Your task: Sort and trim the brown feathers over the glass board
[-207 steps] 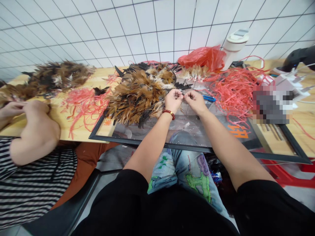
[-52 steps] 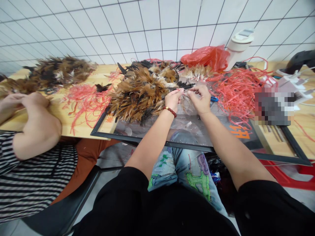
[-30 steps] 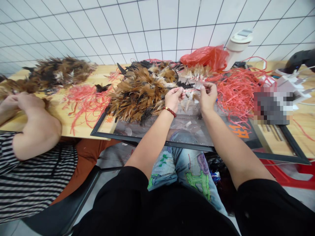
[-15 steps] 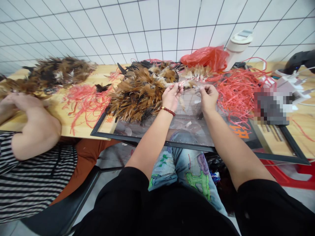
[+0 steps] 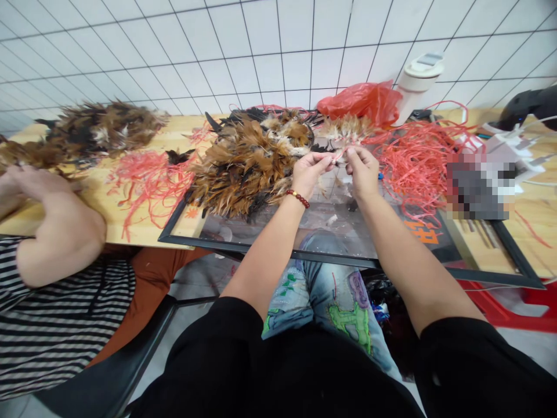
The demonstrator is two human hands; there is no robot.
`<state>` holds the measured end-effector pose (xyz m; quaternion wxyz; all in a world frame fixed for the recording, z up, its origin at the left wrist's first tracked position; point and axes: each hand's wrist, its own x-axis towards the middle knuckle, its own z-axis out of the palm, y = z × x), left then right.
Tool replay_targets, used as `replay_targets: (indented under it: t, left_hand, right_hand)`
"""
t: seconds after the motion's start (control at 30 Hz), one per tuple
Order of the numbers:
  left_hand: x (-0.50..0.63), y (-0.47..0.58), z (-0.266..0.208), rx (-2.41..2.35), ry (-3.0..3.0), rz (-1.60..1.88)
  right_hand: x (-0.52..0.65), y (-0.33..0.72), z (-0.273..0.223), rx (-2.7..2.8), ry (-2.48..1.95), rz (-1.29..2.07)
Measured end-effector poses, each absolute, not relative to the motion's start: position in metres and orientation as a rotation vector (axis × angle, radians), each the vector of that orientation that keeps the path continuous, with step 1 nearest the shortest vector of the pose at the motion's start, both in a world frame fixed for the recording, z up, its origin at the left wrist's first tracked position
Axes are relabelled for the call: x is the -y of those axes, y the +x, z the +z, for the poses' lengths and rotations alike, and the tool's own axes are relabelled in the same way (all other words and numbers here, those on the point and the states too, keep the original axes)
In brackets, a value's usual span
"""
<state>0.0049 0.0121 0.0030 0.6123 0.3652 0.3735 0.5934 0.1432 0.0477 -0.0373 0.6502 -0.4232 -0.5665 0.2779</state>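
Observation:
My left hand [image 5: 307, 173], with a dark red bead bracelet at its wrist, pinches a thin pink plastic strip [image 5: 340, 155] between thumb and finger. Close on its right, my right hand [image 5: 364, 170] pinches the same strip, its fingertips slightly apart from the left ones. Any feather within the fingers is too small to make out. Just left of the hands lies a big heap of brown and black feathers [image 5: 243, 168]. Behind them is a small row of pale feathers [image 5: 348, 128]. Both hands are above a dark-framed glass panel [image 5: 278, 235].
A tangle of pink strips [image 5: 413, 165] lies to the right, below a red plastic bag [image 5: 361, 103] and a white tumbler [image 5: 415, 87]. White chargers [image 5: 509, 148] stand at far right. On the left, a co-worker in a striped shirt [image 5: 61, 319] sits by another feather pile [image 5: 108, 128].
My hands have come closer together, and the left fingers have turned from palm-up to a pinch. A pink strip now shows between the fingertips.

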Motion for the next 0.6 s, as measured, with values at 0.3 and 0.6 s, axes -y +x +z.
replay_targets:
  t: [0.3,0.6]
  left_hand:
    - [-0.0107,0.0089,0.0018,-0.919,0.91,1.258]
    - [-0.0156,0.0091,-0.0061,-1.075,0.856,1.263]
  right_hand:
    - [-0.048,0.1427,-0.0368,1.192,-0.936,0.771]
    - [-0.0526,0.1424,-0.0432,1.322,-0.926,0.723]
